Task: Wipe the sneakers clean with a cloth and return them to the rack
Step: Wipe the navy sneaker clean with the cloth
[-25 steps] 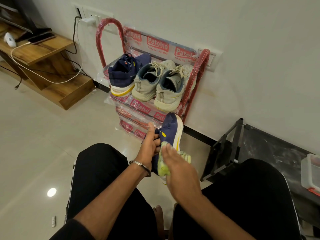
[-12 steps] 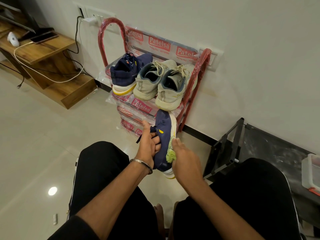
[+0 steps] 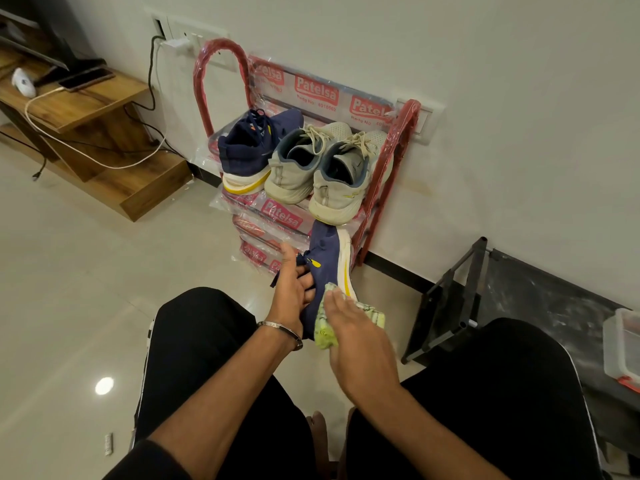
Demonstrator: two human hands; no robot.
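Observation:
My left hand (image 3: 294,292) grips a navy sneaker (image 3: 327,258) with a white and yellow sole, held between my knees with its toe toward the rack. My right hand (image 3: 349,327) presses a light green cloth (image 3: 325,332) against the sneaker's side near the heel. The red rack (image 3: 388,174), wrapped in plastic, stands against the wall. On its top shelf sit the matching navy sneaker (image 3: 249,150) at the left and two beige sneakers (image 3: 304,161) (image 3: 346,181) beside it.
A wooden stepped stand (image 3: 86,109) with a phone and cables is at the left. A black metal frame (image 3: 446,303) leans by the wall at the right, with a clear plastic box (image 3: 623,348) beyond it. Pale floor tiles spread to the left.
My right hand with the cloth has slid back down the sneaker's side toward the heel after wiping up near the sole. The left hand keeps its hold.

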